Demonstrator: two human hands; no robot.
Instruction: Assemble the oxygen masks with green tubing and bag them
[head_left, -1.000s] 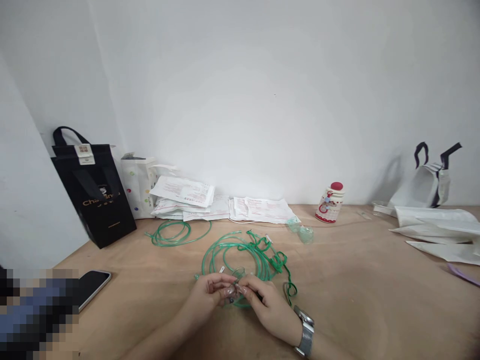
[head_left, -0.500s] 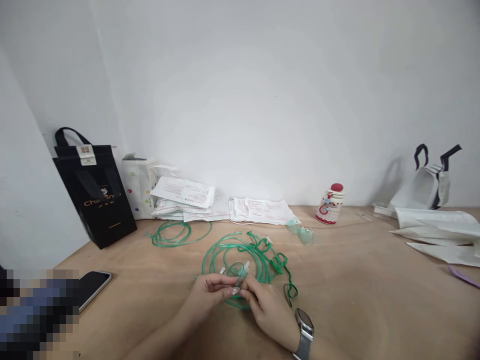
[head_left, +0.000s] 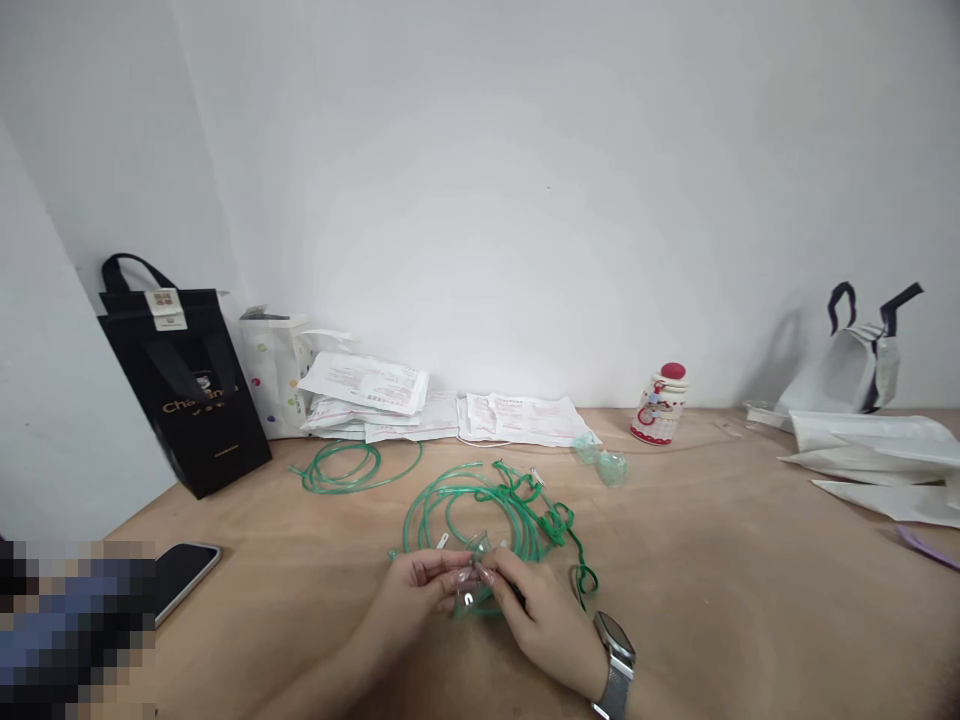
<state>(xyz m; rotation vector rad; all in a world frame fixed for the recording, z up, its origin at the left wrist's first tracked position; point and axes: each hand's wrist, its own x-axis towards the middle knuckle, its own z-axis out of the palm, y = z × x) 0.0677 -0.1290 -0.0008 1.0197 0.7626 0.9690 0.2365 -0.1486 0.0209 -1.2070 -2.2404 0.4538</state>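
Note:
Between my two hands is a small clear green plastic mask [head_left: 466, 600], partly hidden by my fingers. My left hand [head_left: 424, 585] pinches it from the left, thumb and fingers together. From the other side my right hand [head_left: 536, 605], with a watch [head_left: 616, 640] on the wrist, also grips it with closed fingertips. Both hands are over the near part of a coil of clear green tubing [head_left: 412, 515] on the table. Dark green elastic cord [head_left: 559, 522] lies tangled at the coil's right side. A small white tab [head_left: 442, 541] shows just above my left fingers.
More clear green masks [head_left: 611, 468] and a second tubing coil [head_left: 337, 485] lie farther back. Printed packets [head_left: 525, 420], a black bag [head_left: 202, 420] and a bottle [head_left: 660, 405] line the wall. A phone [head_left: 187, 575] rests left; white wrappers [head_left: 870, 445] lie right.
The mask has been turned between my fingers: its clear cup now shows below my fingertips, nearer me. My right hand has shifted slightly right. The view has moved a little.

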